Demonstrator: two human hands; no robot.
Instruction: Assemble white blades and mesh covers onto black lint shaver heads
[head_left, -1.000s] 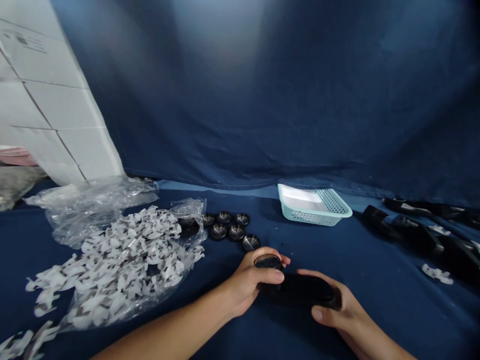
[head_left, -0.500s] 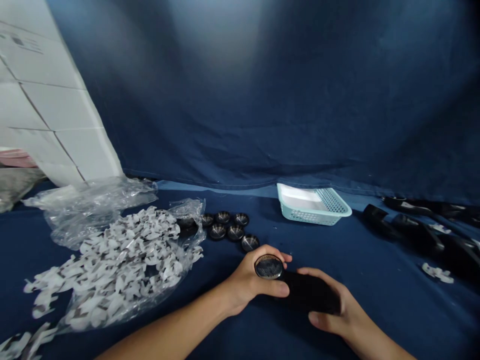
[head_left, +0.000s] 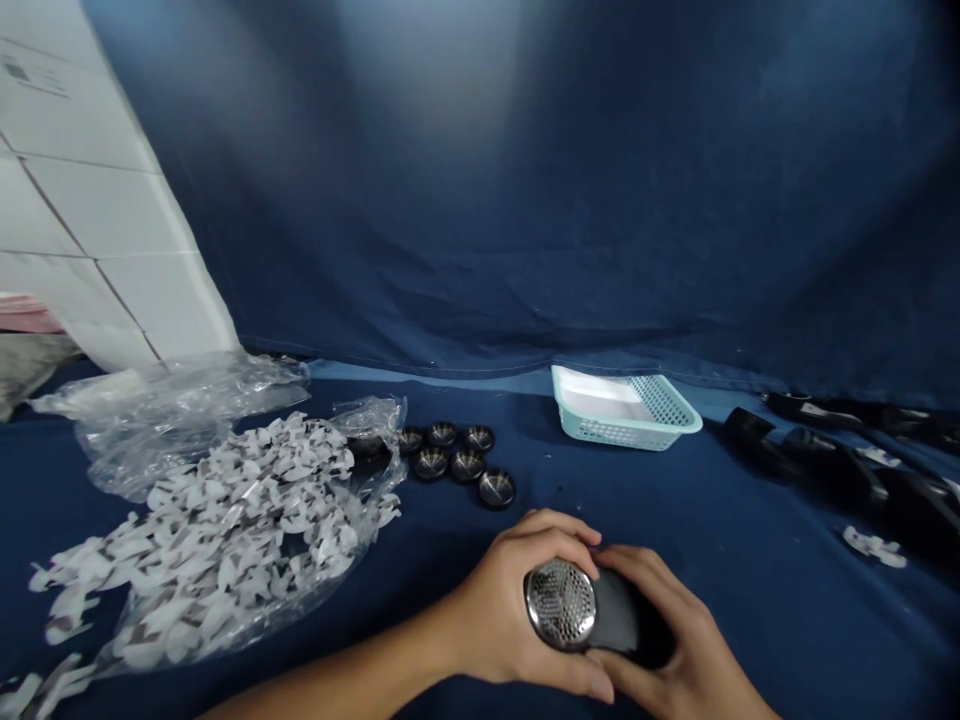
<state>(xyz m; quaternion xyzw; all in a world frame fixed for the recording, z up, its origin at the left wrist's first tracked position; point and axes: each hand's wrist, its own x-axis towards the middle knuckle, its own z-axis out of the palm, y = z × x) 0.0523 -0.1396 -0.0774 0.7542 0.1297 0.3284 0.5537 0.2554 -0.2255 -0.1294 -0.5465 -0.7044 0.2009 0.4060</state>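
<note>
A black handheld device [head_left: 624, 612] with a round, perforated silver disc [head_left: 561, 604] at its left end is held low in front of me. My left hand [head_left: 525, 600] wraps round the disc end, fingers over the top and thumb below. My right hand [head_left: 675, 630] grips the black body at its other end, its fingertips meeting the left hand's. Several round dark caps [head_left: 466, 464] lie on the blue cloth beyond my left hand. Left of them, a heap of small white pieces [head_left: 247, 530] spreads over clear plastic.
A light blue basket [head_left: 626, 432] with white paper inside stands at the back. Black devices [head_left: 832, 465] lie at the right, with small white pieces [head_left: 874, 547] near them. Crumpled clear plastic [head_left: 172, 400] and stacked white boxes [head_left: 120, 200] are at the left.
The device has turned so its perforated disc faces up towards me. My left fingers have closed over the disc's edge, and my right hand has moved in closer to the left.
</note>
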